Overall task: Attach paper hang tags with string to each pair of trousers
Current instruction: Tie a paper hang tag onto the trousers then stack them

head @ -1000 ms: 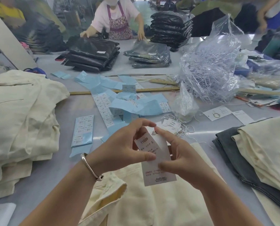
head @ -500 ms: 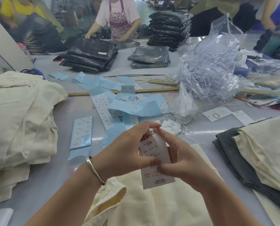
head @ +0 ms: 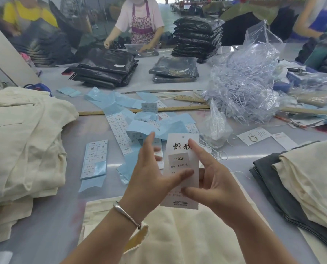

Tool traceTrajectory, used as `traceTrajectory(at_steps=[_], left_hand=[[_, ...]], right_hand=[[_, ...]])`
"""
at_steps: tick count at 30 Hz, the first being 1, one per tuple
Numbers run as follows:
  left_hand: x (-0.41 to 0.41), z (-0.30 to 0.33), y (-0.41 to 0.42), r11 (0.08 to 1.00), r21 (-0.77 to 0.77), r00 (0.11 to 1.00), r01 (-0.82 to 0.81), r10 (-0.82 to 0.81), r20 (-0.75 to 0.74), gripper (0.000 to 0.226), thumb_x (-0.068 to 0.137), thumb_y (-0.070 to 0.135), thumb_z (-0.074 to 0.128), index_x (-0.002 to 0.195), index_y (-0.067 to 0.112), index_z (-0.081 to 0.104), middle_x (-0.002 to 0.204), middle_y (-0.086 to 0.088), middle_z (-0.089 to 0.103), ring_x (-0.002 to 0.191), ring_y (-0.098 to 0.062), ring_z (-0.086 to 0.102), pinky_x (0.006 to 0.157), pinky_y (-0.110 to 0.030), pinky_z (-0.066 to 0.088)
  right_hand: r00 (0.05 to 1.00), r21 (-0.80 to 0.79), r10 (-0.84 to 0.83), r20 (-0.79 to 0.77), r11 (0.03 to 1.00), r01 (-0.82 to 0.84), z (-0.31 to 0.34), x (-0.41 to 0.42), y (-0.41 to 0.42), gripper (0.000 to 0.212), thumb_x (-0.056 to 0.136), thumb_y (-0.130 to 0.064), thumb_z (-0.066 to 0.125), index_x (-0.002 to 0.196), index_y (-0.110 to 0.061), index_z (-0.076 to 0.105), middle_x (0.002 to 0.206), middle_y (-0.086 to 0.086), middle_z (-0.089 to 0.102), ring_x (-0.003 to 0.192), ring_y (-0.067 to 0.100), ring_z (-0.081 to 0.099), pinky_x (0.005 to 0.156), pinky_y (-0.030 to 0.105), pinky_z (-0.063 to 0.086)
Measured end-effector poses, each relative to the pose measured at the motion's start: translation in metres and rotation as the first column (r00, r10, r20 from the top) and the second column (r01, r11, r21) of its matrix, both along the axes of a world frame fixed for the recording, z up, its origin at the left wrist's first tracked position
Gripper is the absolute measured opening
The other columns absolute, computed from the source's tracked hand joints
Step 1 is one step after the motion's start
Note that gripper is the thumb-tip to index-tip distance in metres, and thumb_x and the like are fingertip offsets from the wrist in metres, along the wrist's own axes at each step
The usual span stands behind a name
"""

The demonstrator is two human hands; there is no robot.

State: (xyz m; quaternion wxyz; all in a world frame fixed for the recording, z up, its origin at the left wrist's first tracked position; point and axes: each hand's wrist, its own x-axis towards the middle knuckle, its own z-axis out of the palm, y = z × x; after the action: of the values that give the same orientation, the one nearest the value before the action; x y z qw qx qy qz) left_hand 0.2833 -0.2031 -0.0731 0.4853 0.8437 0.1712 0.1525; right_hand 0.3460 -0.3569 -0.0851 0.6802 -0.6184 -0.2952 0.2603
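One hang tag point(head: 181, 168); left hand point(head: 151, 180) and right hand point(head: 214, 185) both pinch it.

hang tag point(head: 181, 168): "恒欣", "1103#", size "S"

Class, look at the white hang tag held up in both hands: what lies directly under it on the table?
Under the hang tag lie cream trousers on the grey table. The tag and hands hide the trousers' top edge.
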Motion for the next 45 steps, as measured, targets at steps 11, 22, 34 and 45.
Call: traceTrajectory(at_steps=[11,22,34,45], left_hand=[[-0.001,-0.017,0.01,0.667,-0.686,0.95,0.292,-0.284,0.129,0.034,0.074,0.013,0.076,0.108,0.007,0.073,0.109,-0.017,0.072,0.101,-0.028,0.069,0.083,-0.03,0.054],[-0.009,-0.022,0.006,0.779,-0.556,0.952,0.29,-0.177,0.248,0.022,0.082,0.02,0.07,0.099,0.007,0.076,0.099,-0.013,0.075,0.092,-0.019,0.07,0.076,-0.025,0.054],[-0.024,-0.018,0.017,0.786,-0.561,0.966,0.258,-0.201,0.162,0.025,0.077,0.031,0.076,0.091,0.01,0.077,0.089,-0.013,0.075,0.079,-0.021,0.07,0.07,-0.03,0.055],[-0.047,-0.011,0.013,0.746,-0.633,0.976,0.208,-0.114,0.187,0.037,0.08,0.029,0.077,0.087,-0.006,0.068,0.082,-0.017,0.068,0.073,-0.023,0.061,0.066,-0.029,0.051]], right_hand=[[0.967,0.108,-0.065,-0.247,0.99,0.094,0.002,0.003,0.012,0.089,0.065,0.001,0.069,0.144,-0.019,0.033,0.111,0.006,0.072,0.1,0.022,0.069,0.075,0.029,0.056],[0.881,0.149,-0.235,-0.41,0.936,0.319,0.008,-0.005,0.027,0.073,0.055,-0.004,0.079,0.125,-0.01,0.058,0.095,0.011,0.075,0.083,0.02,0.071,0.066,0.025,0.056],[0.802,0.078,-0.589,-0.097,0.799,0.597,0.011,-0.019,0.048,0.021,0.086,-0.002,0.067,0.088,-0.022,0.072,0.082,0.008,0.073,0.074,0.028,0.068,0.07,0.045,0.058],[0.798,0.012,-0.595,0.098,0.802,0.597,0.006,-0.042,0.063,0.013,0.092,-0.026,0.064,0.079,-0.023,0.067,0.065,0.001,0.069,0.058,0.016,0.061,0.061,0.04,0.052]])
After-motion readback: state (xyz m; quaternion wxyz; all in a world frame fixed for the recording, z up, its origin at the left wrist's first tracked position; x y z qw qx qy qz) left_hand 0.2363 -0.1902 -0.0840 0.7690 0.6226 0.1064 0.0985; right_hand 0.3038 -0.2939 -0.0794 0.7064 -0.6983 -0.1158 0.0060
